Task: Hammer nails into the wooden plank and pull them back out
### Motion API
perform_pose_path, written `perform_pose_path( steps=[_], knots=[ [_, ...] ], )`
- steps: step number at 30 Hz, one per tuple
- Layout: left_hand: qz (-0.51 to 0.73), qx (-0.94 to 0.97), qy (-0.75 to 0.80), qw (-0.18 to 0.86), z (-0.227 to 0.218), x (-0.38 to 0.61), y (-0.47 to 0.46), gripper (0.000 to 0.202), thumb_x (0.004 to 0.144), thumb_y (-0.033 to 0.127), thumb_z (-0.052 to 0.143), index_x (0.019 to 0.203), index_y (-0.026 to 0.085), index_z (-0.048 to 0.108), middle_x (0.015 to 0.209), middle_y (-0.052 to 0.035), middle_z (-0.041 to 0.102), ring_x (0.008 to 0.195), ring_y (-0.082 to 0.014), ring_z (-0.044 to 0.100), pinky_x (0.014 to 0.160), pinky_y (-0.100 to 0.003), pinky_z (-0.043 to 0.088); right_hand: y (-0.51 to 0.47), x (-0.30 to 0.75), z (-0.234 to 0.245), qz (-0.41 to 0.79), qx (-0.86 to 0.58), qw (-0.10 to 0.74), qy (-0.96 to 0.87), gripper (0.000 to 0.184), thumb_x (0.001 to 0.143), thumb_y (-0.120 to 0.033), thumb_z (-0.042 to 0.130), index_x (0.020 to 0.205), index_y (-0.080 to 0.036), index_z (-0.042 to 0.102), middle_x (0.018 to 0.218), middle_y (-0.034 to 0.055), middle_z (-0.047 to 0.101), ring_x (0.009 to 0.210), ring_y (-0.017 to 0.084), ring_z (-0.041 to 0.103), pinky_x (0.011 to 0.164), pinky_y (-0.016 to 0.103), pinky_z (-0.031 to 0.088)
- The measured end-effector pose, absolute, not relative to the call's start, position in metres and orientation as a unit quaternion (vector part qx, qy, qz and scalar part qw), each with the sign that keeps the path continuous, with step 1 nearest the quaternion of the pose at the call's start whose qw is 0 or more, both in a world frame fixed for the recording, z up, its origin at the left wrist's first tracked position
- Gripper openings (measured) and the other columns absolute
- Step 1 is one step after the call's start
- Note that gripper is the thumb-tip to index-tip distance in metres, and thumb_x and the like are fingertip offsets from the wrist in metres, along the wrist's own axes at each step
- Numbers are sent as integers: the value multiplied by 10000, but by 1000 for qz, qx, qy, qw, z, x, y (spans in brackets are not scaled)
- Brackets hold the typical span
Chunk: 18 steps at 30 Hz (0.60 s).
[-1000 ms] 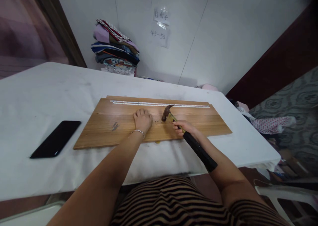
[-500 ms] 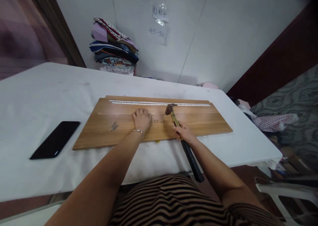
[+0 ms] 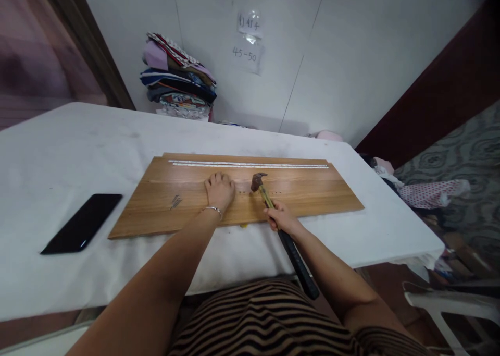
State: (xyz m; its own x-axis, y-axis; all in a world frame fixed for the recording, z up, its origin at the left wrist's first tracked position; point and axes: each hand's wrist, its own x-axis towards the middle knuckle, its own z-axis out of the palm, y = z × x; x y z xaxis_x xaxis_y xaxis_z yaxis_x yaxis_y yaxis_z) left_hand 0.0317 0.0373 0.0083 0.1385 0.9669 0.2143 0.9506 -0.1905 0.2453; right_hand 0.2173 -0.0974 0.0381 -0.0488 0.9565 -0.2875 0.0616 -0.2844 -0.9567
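My right hand (image 3: 282, 216) is wrapped round a claw hammer (image 3: 299, 265), below its head, on the yellowish upper part of the handle. The rusty hammer head is just over the middle of a wooden board (image 3: 312, 189); I cannot tell whether it touches. Flat on the board, left of the hammer, rests my left hand (image 3: 220, 192), its fingers stretched out, a bracelet on the wrist. Small dark marks run in a row across the board near the hammer head. Several loose nails (image 3: 175, 202) lie to the left. Two white strips (image 3: 250, 165) run along the far side.
A black phone (image 3: 84, 223) lies left of the board on the white-covered table (image 3: 125, 137). Folded clothes (image 3: 177, 80) are stacked at the back by the wall. Paper notes (image 3: 248, 53) hang above. A white plastic chair (image 3: 449, 306) stands at lower right.
The hammer head has come down and slightly left, nearer the board's middle. My left hand stays on the board. The whole view has shifted a little.
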Motion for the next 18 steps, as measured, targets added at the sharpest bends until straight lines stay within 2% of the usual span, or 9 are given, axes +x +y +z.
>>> perform_pose_path(
  steps=[12,18],
  knots=[
    [148,753,640,32,12,32,36,437,978,288,391,1244,93,678,1453,-238,586,1349,-375,482,1093,-530,368,-97,218,32,584,-559,400,-433,320,688,-457,628,810,-271,397,370,-142,408,293,78,306,351,221,236],
    [148,752,641,30,14,32,35,437,983,294,390,1237,92,682,1447,-237,588,1347,-372,487,1102,-527,365,-97,218,31,582,-557,406,-433,310,685,-444,625,834,-265,421,385,-145,412,300,73,288,350,219,249]
  ],
)
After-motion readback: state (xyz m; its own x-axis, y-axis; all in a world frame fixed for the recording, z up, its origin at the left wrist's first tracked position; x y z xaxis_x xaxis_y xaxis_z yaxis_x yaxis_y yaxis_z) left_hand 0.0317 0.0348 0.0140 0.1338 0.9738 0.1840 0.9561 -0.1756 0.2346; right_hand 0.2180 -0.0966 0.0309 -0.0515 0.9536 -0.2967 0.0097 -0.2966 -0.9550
